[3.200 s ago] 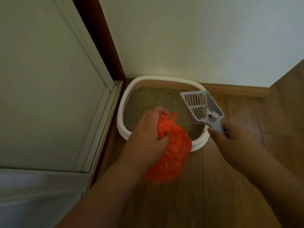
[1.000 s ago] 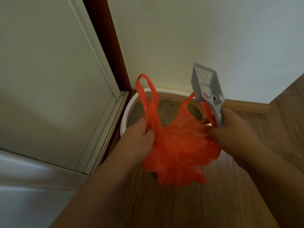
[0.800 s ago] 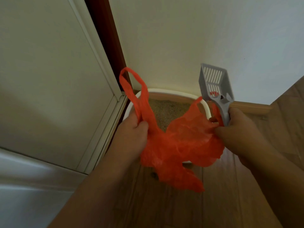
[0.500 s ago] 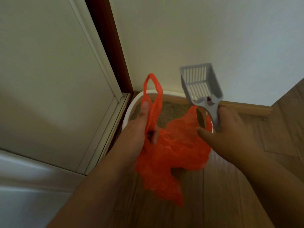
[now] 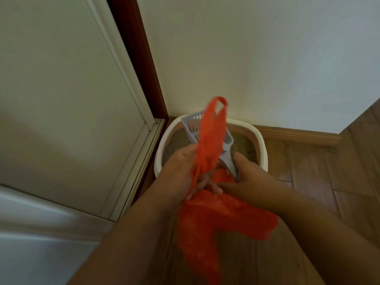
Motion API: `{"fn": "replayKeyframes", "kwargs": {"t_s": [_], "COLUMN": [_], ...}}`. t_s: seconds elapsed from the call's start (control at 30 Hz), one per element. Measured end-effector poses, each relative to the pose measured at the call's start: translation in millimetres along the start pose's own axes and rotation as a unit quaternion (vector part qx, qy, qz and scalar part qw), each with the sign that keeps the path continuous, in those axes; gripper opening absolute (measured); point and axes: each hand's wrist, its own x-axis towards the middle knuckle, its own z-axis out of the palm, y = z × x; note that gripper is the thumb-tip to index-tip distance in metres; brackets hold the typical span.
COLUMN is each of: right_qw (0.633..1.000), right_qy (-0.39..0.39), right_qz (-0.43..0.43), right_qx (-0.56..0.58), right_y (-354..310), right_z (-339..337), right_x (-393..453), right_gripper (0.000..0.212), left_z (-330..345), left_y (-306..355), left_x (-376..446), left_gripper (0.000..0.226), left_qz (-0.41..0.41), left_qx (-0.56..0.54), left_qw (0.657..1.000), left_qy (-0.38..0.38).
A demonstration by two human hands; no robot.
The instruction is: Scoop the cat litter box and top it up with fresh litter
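While your left hand (image 5: 181, 171) grips the orange plastic bag (image 5: 207, 219) by one handle strap, fingers curled round the film, the strap's loop stands up toward 12 o'clock and crosses in front of the scoop. Your right hand (image 5: 249, 177) is clenched on the handle of the grey slotted scoop (image 5: 192, 128); its fingertips also lie against bag film at the centre, though whether they pinch it cannot be told. Both hands sit close together, nearly touching. Scoop's long axis runs from your right hand up toward 11 o'clock, slotted head over the near-left part of the tray. Bag's body hangs below the hands toward 6 o'clock, crumpled, mouth not spread. Litter box (image 5: 261, 140), white-rimmed, lies straight ahead at 12 o'clock from the hands, tucked into the corner where the wall (image 5: 267, 58) meets the door frame (image 5: 135, 58), on the wooden floor (image 5: 329, 182). Grey-brown litter (image 5: 176, 142) shows inside, mostly hidden behind hands and bag; no clumps can be made out. Right hand, carrying the scoop, is the one placed to dig; the head already points into the tray. Judgement: step in hand is opening the bag, scooping not yet begun. Bag mouth wants spreading below the tray rim first, or sifted waste could miss it.
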Motion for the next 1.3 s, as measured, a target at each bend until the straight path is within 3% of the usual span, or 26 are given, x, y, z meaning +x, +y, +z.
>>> {"fn": "replayKeyframes", "kwargs": {"t_s": [0.1, 0.2, 0.4, 0.47, 0.6, 0.77, 0.87, 0.93, 1.03, 1.1, 1.13, 1.2, 1.3], "right_qw": [0.999, 0.993, 0.99, 0.989, 0.991, 0.99, 0.991, 0.991, 0.99, 0.987, 0.985, 0.985, 0.998], "right_qy": [-0.038, -0.055, 0.014, 0.018, 0.024, 0.014, 0.025, 0.03, 0.042, 0.061, 0.071, 0.09, 0.054], "right_qz": [-0.038, -0.075, -0.061, -0.061, -0.049, -0.029, -0.002, 0.0, -0.002, 0.003, -0.001, -0.02, -0.035], "right_qx": [-0.003, -0.069, -0.125, -0.131, -0.122, -0.14, -0.134, -0.132, -0.133, -0.146, -0.155, -0.145, -0.027], "right_y": [4, 11, 35, 48, 77, 105, 111, 111, 111, 108, 106, 102, 98], "right_z": [-1, -13, -25, -15, 11, 33, 34, 34, 34, 33, 32, 32, 36], "right_x": [10, 29, 57, 61, 62, 54, 47, 42, 36, 30, 28, 21, 9], "right_gripper": [0.046, 0.023, 0.031, 0.027, 0.027, 0.029, 0.028, 0.027, 0.023, 0.02, 0.02, 0.017, 0.022], "left_z": [-13, -25, -51, -56, -62, -77, -93, -96, -89, -85, -84, -85, -86], "left_y": [-8, -4, -23, -38, -79, -134, -154, -162, -169, -171, -170, -171, -169], "left_x": [-3, 13, 43, 49, 48, 35, 32, 31, 35, 37, 37, 38, 38], "left_gripper": [0.028, 0.008, 0.028, 0.029, 0.027, 0.024, 0.032, 0.03, 0.031, 0.031, 0.029, 0.023, 0.03], "left_qz": [-0.032, -0.009, -0.068, -0.103, -0.124, -0.038, 0.054, 0.065, -0.016, -0.029, -0.025, -0.013, -0.005], "left_qx": [0.029, 0.199, 0.428, 0.491, 0.653, 0.711, 0.779, 0.807, 0.814, 0.819, 0.808, 0.748, 0.674], "left_qw": [0.999, 0.98, 0.895, 0.853, 0.708, 0.678, 0.607, 0.567, 0.556, 0.552, 0.571, 0.652, 0.734], "left_qy": [0.007, -0.02, -0.102, -0.145, -0.238, -0.182, -0.15, -0.153, -0.168, -0.152, -0.142, -0.123, -0.089]}}
